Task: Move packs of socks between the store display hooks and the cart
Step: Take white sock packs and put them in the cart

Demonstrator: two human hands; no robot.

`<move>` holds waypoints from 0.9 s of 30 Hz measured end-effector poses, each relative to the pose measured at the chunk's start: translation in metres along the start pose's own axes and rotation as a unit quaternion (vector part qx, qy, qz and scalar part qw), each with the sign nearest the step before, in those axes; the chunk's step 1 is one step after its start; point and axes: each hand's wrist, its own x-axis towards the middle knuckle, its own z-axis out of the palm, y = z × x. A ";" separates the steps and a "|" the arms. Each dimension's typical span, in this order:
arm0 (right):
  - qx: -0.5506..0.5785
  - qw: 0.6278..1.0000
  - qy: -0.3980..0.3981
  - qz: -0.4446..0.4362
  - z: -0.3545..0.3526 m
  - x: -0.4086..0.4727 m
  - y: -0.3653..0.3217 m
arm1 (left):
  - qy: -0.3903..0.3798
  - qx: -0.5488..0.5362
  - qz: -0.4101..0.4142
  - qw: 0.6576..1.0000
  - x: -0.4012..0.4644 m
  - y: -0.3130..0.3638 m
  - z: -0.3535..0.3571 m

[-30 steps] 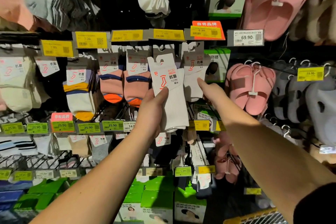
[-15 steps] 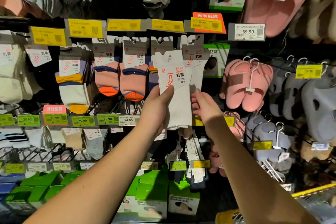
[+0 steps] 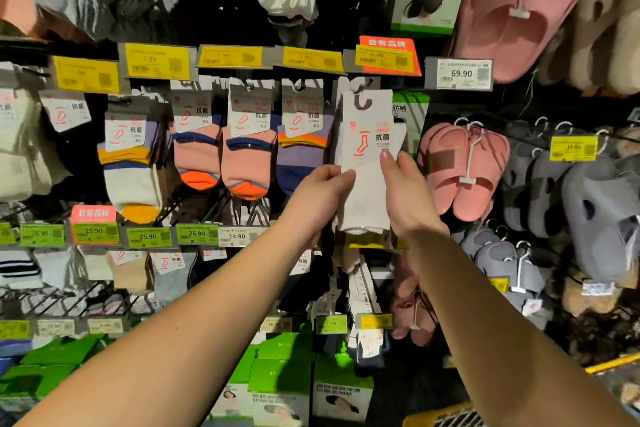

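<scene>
— Head view: what fills the wall?
— Pink slippers (image 3: 464,170) at right, then striped sock packs (image 3: 247,146) hanging in a row.
— And the white sock pack (image 3: 365,166)?
— Held up at its hook (image 3: 362,99), under the yellow price tags.
— Hands?
— Left hand (image 3: 318,198) pinches the card's lower left corner; right hand (image 3: 407,198) pinches its right edge, thumb in front.
</scene>
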 end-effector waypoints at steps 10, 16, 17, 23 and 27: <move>-0.042 0.999 0.020 -0.010 -0.002 0.067 0.006 | 0.009 0.032 0.004 0.999 0.023 0.015 0.003; -0.036 0.999 0.036 0.009 -0.005 0.072 0.006 | 0.003 0.045 0.005 0.999 0.031 0.016 0.002; -0.062 0.997 0.041 0.012 -0.002 0.065 -0.002 | 0.003 0.048 0.004 0.999 0.031 0.016 0.003; -0.239 0.970 0.047 0.003 0.000 0.079 0.000 | 0.013 0.073 -0.027 0.997 0.040 0.010 0.005; -0.327 0.943 0.056 0.018 0.003 0.093 -0.002 | 0.031 0.101 -0.040 0.994 0.053 0.005 0.007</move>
